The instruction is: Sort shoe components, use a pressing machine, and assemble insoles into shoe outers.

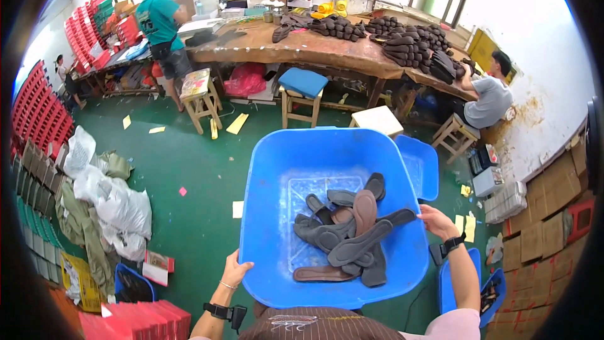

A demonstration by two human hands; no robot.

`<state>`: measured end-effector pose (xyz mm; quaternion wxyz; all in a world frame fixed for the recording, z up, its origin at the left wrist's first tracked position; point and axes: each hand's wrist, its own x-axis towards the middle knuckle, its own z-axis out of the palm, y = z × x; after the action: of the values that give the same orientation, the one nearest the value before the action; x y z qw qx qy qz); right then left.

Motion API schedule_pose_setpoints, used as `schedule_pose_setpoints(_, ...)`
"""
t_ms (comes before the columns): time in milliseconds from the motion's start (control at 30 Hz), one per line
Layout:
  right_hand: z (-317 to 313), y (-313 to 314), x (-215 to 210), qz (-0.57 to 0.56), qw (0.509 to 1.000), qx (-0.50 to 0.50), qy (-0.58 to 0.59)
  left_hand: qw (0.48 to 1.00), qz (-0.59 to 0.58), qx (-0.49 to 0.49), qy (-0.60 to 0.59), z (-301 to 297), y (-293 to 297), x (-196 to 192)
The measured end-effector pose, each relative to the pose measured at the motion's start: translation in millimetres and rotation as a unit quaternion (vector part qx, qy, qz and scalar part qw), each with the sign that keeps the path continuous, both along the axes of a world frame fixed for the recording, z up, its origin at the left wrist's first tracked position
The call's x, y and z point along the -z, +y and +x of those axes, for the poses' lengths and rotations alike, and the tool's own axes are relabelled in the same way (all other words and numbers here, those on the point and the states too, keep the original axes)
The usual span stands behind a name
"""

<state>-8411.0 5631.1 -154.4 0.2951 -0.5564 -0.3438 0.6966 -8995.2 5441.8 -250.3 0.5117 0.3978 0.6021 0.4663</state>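
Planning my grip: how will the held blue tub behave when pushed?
The blue tub looks fairly stiff: no sag shows between left hand and right hand. It's probably light for its size, insoles filling little of it; loosely heaped, they may slide.

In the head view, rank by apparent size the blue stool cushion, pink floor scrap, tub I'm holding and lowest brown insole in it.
1. Blue tub
2. Blue cushion, broader, and brown insole, longer: too close to rank
3. Pink scrap
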Motion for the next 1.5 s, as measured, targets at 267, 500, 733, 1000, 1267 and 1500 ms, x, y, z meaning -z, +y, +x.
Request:
schedule_pose_setpoints(267,-22.1,258.7,-40.9,-0.005,0.998,0.007,0.061,0.995,-0.045,0.038,-0.078,-66.8,337.2,-39.8)
schedule_pose_setpoints(500,-29.0,417.1,-130.5,0.137,0.974,0.084,0.160,0.972,-0.104,0.185,-0.099,-69.9,645.6,-53.4)
schedule_pose_setpoints(733,-15.7,635.5,-200.4,0.298,0.940,0.124,0.111,0.935,-0.131,0.232,-0.235,23.8,906.2,-0.7)
schedule_pose_setpoints(1000,-8.0,900.0,-291.6,0.413,0.905,0.100,-0.016,0.883,-0.166,0.252,-0.358,112.7,1152.3,-5.6)
schedule_pose_setpoints(1267,-17.2,1163.4,-325.6,0.382,0.916,0.030,0.118,0.794,-0.174,0.131,-0.567,205.4,1364.0,52.9)
schedule_pose_setpoints(1500,-56.3,1352.1,-317.1,0.334,0.932,-0.012,0.140,0.803,-0.329,0.158,-0.472,277.5,1468.7,101.4)
